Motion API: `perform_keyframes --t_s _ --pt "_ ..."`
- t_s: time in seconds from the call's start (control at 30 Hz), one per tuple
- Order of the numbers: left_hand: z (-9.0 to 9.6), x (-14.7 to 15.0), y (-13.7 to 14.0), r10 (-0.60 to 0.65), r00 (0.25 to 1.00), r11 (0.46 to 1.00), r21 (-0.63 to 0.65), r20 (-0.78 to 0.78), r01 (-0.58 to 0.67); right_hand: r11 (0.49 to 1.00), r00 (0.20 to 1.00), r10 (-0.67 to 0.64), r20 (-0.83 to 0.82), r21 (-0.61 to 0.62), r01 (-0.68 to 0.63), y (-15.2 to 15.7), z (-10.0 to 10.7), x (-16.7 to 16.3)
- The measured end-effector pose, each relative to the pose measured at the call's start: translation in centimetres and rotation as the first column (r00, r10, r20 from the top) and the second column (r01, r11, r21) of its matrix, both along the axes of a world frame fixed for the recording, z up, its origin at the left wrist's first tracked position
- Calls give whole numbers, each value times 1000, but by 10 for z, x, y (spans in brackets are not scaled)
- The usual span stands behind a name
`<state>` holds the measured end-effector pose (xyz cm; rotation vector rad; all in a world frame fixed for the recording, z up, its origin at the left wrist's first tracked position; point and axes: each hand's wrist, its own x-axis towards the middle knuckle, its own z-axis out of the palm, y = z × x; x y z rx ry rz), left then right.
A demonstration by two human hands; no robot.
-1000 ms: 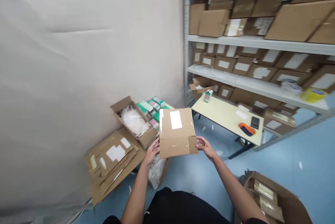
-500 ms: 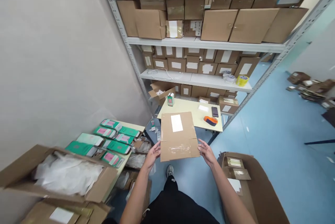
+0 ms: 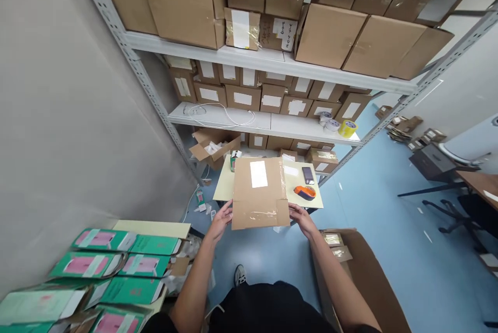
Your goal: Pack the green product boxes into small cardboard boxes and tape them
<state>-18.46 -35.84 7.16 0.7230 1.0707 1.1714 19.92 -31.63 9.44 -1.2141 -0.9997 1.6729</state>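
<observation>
A flat brown cardboard box [image 3: 257, 198] with a white label and clear tape is held out in front of me, over the near side of a small pale table [image 3: 223, 183]. My left hand [image 3: 222, 219] grips its left edge, and my right hand [image 3: 301, 218] grips the right edge; both are closed on it. Beyond the box, on the table, lie an orange and blue tape dispenser [image 3: 304, 193] and a dark phone [image 3: 308, 175]. A green and white carton [image 3: 235, 159] stands partly hidden behind the box.
Metal shelving [image 3: 268, 121] packed with cartons rises behind the table. An open box [image 3: 216, 149] sits at its foot. Green and pink packages [image 3: 142, 265] cover a side table at left. A large open carton [image 3: 369, 271] stands on the floor at right. A chair [image 3: 462, 216] is farther right.
The view has moved forward, so the shelves and the green packages look nearer. The box stays in both hands and now covers more of the table and the green carton.
</observation>
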Motion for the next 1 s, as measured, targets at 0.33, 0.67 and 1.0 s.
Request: perform_keyframes --t_s 0.33,0.67,1.0 --pt "-7 18 89 0 995 998 -65 -97 -6 974 981 -190 -30 -134 184 75 -19 1" --pt "20 37 144 152 937 966 -153 -316 -209 996 997 -15 79 -89 22 185 -74 2" --pt "-24 130 225 141 773 954 -125 -619 -274 998 974 46 221 -41 -38 190 -112 17"
